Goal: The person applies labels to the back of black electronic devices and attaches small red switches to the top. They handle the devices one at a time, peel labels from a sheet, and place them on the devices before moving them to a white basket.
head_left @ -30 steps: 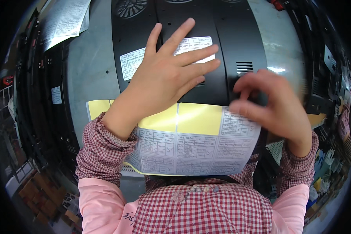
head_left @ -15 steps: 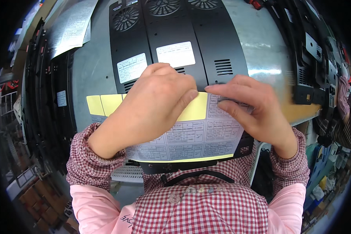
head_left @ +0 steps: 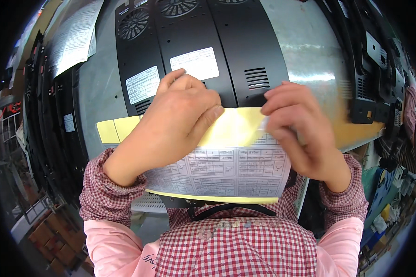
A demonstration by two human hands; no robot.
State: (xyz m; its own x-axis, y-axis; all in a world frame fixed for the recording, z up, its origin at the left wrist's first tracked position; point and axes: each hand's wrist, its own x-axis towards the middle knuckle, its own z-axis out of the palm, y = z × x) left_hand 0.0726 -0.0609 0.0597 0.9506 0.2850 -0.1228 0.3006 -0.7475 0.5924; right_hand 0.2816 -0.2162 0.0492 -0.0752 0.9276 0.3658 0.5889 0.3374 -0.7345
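A sheet of printed white labels (head_left: 238, 168) with a yellow backing lies over the near end of black panels (head_left: 194, 34). My left hand (head_left: 180, 111) is closed on the sheet's far edge, thumb on the bare yellow strip and fingertips curled out of sight. At the sheet's right end, my right hand (head_left: 305, 129) pinches a label that is partly lifted off the backing; the hand is slightly blurred and mostly hides the label. Two labels are stuck on the panels beyond: a left label (head_left: 142, 85) and a middle label (head_left: 196, 63).
Black metal parts (head_left: 365, 83) stand stacked along the right, with more black panels (head_left: 64, 115) along the left. Printed paper sheets (head_left: 76, 37) lie at the far left of the grey metal table (head_left: 305, 55). Cardboard boxes (head_left: 55, 235) sit low at the left.
My right hand has closed on the rightmost label and begun lifting it, baring more yellow backing. The left hand and sheet have shifted slightly left.
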